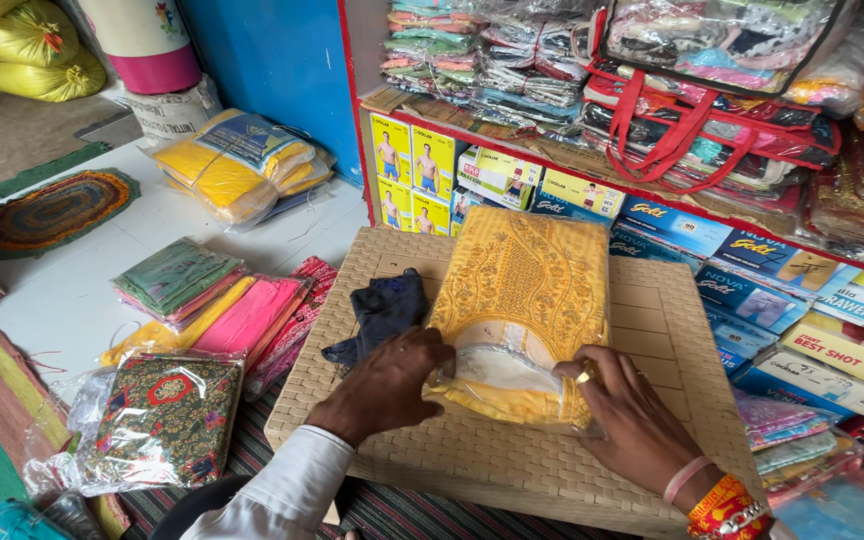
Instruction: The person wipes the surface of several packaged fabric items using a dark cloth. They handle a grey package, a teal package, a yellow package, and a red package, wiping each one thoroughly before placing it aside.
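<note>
A folded yellow embroidered garment in a clear plastic bag lies on a beige woven board. My left hand grips the bag's near left corner. The fingers of my right hand pinch its near right edge; that wrist wears colourful bangles. A dark blue cloth lies crumpled on the board, just left of the garment and touching my left hand.
Bagged pink, green and yellow fabrics and a dark patterned packet lie on the white floor at left. Flat boxes line the right side under shelves of packed clothes. A yellow bundle sits behind.
</note>
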